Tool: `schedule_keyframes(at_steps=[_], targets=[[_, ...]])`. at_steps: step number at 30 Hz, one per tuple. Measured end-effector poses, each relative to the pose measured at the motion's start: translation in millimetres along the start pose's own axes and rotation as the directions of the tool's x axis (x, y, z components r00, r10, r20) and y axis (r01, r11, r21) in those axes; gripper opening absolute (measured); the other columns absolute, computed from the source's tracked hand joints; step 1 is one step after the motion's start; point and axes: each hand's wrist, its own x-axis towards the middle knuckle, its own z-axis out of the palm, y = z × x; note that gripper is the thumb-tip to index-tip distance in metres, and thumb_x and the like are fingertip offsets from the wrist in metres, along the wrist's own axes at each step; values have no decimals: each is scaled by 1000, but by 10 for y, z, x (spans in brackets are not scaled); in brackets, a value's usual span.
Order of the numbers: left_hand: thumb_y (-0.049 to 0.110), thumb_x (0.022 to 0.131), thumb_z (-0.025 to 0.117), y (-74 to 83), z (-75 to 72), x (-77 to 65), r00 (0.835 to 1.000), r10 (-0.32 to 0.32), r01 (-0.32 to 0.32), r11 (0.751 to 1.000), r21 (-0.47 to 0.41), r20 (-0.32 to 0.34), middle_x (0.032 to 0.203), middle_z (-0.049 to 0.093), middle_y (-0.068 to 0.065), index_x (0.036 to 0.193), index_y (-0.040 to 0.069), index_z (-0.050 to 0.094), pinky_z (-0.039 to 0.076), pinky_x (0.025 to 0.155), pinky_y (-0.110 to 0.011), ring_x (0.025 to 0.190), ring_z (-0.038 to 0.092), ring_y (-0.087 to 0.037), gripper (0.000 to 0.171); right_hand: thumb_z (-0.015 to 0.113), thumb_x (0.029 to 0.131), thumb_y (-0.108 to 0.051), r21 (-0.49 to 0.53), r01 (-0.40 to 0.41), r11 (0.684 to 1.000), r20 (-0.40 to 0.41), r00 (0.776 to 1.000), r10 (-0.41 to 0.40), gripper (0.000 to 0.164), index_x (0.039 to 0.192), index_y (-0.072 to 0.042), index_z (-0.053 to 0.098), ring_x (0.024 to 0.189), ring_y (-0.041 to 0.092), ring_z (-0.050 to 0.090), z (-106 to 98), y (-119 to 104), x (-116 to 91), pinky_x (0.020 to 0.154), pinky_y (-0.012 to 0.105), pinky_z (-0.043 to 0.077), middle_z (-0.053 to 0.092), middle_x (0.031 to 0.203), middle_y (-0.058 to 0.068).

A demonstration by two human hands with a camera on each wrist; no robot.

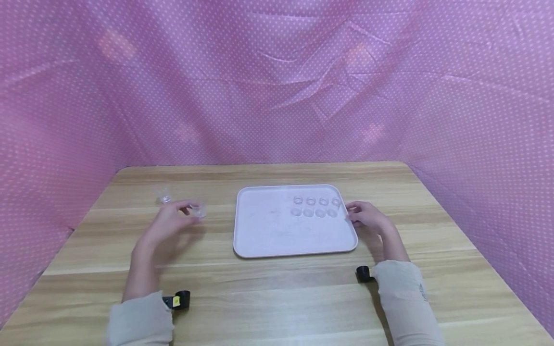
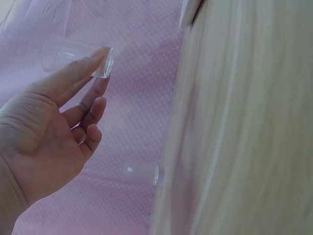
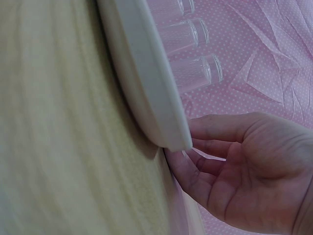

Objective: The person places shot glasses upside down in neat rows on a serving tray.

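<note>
My left hand [image 1: 175, 217] is over the table left of the tray, pinching a small clear glass [image 2: 103, 63] near its thick base between thumb and fingers. That glass is upright, its base toward the table. Another clear glass [image 1: 165, 198] stands upright on the table just beyond the left hand. At the right edge of the white tray [image 1: 277, 245], my right hand [image 1: 367, 215] holds the rim between thumb and fingers. Several clear glasses [image 3: 190, 73] stand in a row on the tray's right half, thick bases upward.
The wooden table [image 1: 277, 298] carries everything here. Pink dotted cloth [image 1: 277, 96] hangs behind it and along both sides. A small black camera [image 1: 183, 299] is on the left wrist, and another black camera [image 1: 363, 274] on the right.
</note>
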Motion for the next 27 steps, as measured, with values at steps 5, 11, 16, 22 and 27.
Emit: schedule_keyframes(at_steps=[5, 11, 16, 22, 27], targets=[[16, 81, 70, 86, 110, 73, 1000, 15, -14, 998, -57, 18, 101, 58, -15, 115, -1, 59, 40, 76, -37, 92, 48, -28, 39, 50, 87, 4, 5, 0, 1000, 5, 1000, 0, 42, 126, 17, 39, 84, 23, 58, 6, -7, 1, 76, 35, 51, 53, 105, 27], [18, 80, 71, 204, 220, 195, 999, 32, -31, 998, -53, 24, 101, 59, -11, 112, 2, 61, 41, 75, -37, 94, 49, -27, 36, 50, 87, 4, 19, 2, 1000, 13, 1000, -2, 44, 127, 18, 37, 84, 24, 58, 10, -23, -13, 76, 36, 51, 52, 106, 28], [17, 80, 72, 343, 304, 317, 998, 61, -60, 998, -24, 35, 101, 61, -11, 109, 2, 63, 43, 73, -36, 94, 50, -28, 34, 51, 87, 4, 26, -3, 1000, 11, 1000, 3, 44, 127, 17, 37, 83, 23, 58, 4, -17, -6, 75, 35, 51, 52, 105, 27], [18, 79, 72, 495, 418, 457, 994, 96, -94, 995, -38, 56, 102, 62, -10, 111, 2, 63, 44, 76, -39, 96, 52, -30, 36, 50, 87, 4, 28, -10, 1000, 8, 1000, 10, 44, 127, 17, 38, 82, 21, 58, 1, 6, 11, 75, 34, 51, 52, 104, 25], [15, 78, 73, 597, 537, 564, 990, 121, -118, 992, -43, 66, 97, 62, -8, 105, 4, 65, 44, 73, -36, 93, 52, -29, 31, 50, 87, 4, 37, -7, 999, 10, 1000, 6, 44, 127, 17, 37, 81, 21, 58, -4, 17, 18, 75, 34, 51, 52, 104, 25]])
